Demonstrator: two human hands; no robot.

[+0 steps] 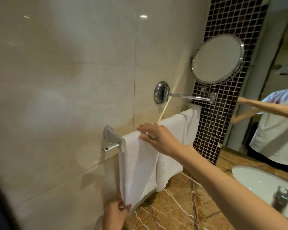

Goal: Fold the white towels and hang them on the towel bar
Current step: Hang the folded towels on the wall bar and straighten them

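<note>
Beige wall; right hand lies flat atop hanging towel, left hand pinches hem.

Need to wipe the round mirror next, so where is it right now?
In the head view the round mirror is at upper right, on a metal arm from the wall, above the farthest white towel.

Bare left hand, bare right hand, white short-sleeved T-shirt seen reflected

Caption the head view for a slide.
Left hand pinches the lower corner of the white towel while the right hand rests on its top at the towel bar; a second towel hangs beside.
</note>
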